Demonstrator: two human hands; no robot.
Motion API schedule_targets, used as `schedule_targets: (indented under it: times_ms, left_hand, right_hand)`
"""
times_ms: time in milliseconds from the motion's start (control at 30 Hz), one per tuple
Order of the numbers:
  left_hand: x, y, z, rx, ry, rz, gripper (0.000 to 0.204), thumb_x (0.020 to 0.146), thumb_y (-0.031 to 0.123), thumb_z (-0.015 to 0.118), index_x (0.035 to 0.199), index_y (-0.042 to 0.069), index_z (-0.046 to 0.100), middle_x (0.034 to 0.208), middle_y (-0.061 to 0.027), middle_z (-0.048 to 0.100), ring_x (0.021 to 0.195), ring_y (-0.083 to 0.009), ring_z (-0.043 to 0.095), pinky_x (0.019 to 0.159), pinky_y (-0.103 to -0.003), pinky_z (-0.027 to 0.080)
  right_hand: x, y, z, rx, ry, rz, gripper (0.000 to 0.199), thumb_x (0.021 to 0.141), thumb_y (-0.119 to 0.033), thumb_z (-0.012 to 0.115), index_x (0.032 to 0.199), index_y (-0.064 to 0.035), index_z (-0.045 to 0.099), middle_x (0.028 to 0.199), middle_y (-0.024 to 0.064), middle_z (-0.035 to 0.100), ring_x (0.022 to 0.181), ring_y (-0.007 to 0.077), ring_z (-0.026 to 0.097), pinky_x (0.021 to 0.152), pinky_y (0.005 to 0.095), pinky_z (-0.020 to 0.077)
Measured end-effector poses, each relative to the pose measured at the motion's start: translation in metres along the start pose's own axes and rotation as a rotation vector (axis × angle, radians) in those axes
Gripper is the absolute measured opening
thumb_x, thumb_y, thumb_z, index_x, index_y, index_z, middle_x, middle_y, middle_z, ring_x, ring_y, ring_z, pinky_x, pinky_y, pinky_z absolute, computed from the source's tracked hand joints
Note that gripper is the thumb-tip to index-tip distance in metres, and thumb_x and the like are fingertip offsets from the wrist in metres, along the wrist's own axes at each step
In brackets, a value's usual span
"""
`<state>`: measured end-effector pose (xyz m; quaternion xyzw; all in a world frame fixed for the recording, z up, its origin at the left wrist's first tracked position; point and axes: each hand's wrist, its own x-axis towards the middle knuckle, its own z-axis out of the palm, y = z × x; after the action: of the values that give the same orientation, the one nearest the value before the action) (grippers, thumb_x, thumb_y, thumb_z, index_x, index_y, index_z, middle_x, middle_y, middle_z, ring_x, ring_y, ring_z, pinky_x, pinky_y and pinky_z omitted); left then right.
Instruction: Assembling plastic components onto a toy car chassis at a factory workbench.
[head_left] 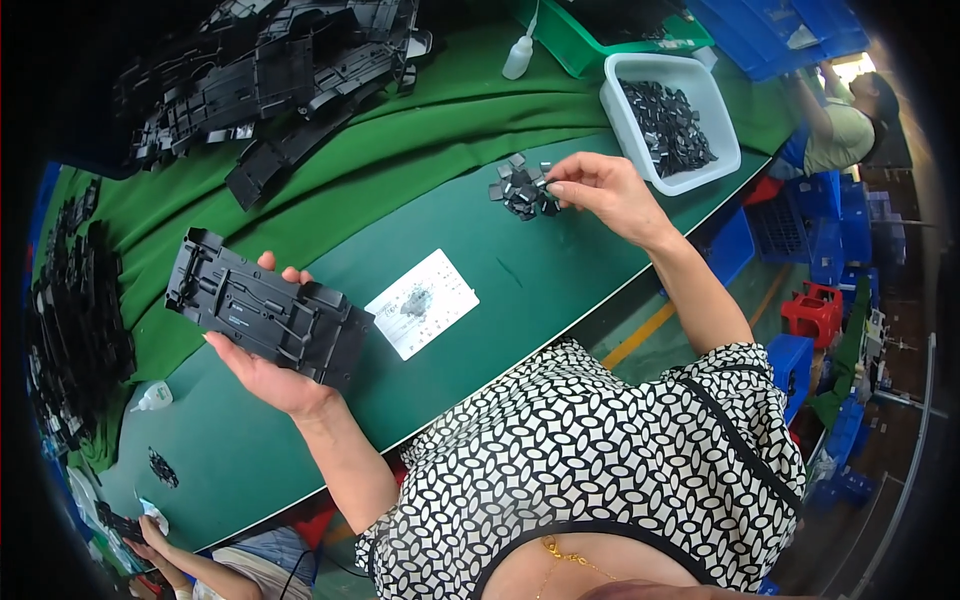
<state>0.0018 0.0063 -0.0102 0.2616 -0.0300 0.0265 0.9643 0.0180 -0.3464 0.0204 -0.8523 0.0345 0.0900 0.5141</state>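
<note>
A black molded plastic chassis plate [262, 310] lies across my left hand [270, 378], whose thumb and fingers grip its two long sides. Over to the right, my right hand [612, 195] pinches at the edge of a small heap of black plastic parts [520, 188] on the green table. Its thumb and forefinger are closed on one small black part [546, 182], mostly covered by the fingertips. Between my hands a white card [450, 280] lies on the table, with many tiny dark bits on it.
A white bin [735, 150] of small black parts stands at the far right, beside a green tray [580, 60]. More chassis plates [270, 80] pile on green cloth [450, 125]. Dropper bottles [518, 57] stand about. Another person's hands [150, 535] work at lower left.
</note>
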Motion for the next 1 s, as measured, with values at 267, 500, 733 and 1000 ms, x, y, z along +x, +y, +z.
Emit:
schedule_targets:
  times_ms: [267,500,733,1000]
  left_hand:
    - [0.001,-0.001,0.0,-0.042,0.019,0.014,0.068,0.096,0.054,0.025,0.139,0.002,0.029,0.132,-0.0238,0.044,0.105,-0.0341,0.055,0.095,-0.046,0.044]
    - [0.002,0.002,-0.001,-0.082,0.014,0.031,0.066,0.096,0.053,0.025,0.138,0.003,0.031,0.13,-0.024,0.045,0.106,-0.0358,0.054,0.095,-0.048,0.045]
    - [0.0,0.003,0.004,-0.11,0.099,0.035,0.069,0.095,0.057,0.023,0.136,0.002,0.034,0.125,-0.0256,0.049,0.099,-0.0368,0.058,0.089,-0.048,0.048]
    - [0.002,0.003,0.001,-0.146,0.075,0.016,0.07,0.094,0.058,0.025,0.135,0.002,0.036,0.123,-0.0245,0.051,0.099,-0.0366,0.057,0.087,-0.047,0.048]
  right_hand:
    - [-0.018,-0.034,0.041,0.726,-0.335,0.234,0.018,0.09,-0.012,0.059,0.1,0.0031,0.06,0.085,0.0119,0.066,0.072,0.0165,0.066,0.065,0.0241,0.0532]
    - [-0.015,-0.046,0.069,0.63,-0.4,0.226,0.017,0.091,-0.007,0.057,0.104,0.0041,0.056,0.09,0.0152,0.067,0.08,0.0183,0.067,0.071,0.0272,0.0556]
    - [-0.008,-0.052,0.074,0.343,-0.444,0.127,0.016,0.089,-0.004,0.058,0.102,0.0058,0.059,0.088,0.0124,0.067,0.076,0.0148,0.065,0.07,0.0243,0.0537]
    - [-0.005,-0.058,0.097,-0.256,-0.392,-0.335,0.016,0.083,-0.007,0.064,0.096,0.0014,0.064,0.084,0.0111,0.065,0.068,0.0161,0.061,0.061,0.0273,0.0487]
